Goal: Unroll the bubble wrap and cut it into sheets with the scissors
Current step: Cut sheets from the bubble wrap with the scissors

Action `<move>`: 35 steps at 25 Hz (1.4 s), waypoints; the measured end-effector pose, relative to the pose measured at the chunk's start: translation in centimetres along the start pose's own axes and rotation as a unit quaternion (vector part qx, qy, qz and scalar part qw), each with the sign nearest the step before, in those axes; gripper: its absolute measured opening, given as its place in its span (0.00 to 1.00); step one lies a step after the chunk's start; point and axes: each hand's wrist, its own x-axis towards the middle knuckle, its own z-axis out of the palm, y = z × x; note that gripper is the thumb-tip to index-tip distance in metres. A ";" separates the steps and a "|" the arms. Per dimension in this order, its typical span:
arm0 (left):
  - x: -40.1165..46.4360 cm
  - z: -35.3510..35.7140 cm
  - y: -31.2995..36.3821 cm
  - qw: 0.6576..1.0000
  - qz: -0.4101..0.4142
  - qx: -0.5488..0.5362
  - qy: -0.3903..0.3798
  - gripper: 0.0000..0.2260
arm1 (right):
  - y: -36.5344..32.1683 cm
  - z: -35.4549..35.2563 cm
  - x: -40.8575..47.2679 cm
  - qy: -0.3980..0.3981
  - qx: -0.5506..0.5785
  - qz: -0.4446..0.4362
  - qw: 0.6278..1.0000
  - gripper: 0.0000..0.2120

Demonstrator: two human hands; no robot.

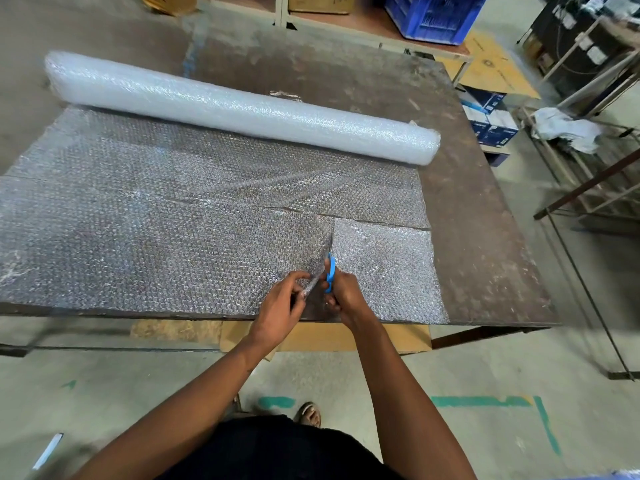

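A worn brown table (485,237) stands on the concrete floor, with a blue crate (434,17), cardboard boxes (320,3) and metal racks (588,161) beyond it.

The long white roll of clear bubble wrap (239,107) lies slantwise across the far half of the table, its unrolled sheet (156,209) spread flat toward the near edge. Blue-handled scissors (330,274) stand on that sheet near the near edge, tips pointing toward the roll, at a cut running in from the near edge. A small squarish cut piece (384,268) lies flat beside them, toward the right edge.
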 end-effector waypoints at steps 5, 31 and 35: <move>0.1 0.1 -0.1 1.000 -0.022 -0.003 0.001 0.19 | -1.0 0.0 0.1 0.002 -0.014 0.018 1.000 0.26; 0.3 0.4 -1.4 1.000 -0.028 -0.013 -0.002 0.15 | -2.7 -0.7 3.0 -0.027 -0.023 -0.017 0.999 0.22; 0.3 0.3 -1.5 1.000 -0.011 -0.005 0.002 0.12 | -2.9 -0.6 3.3 -0.026 -0.018 -0.014 0.999 0.25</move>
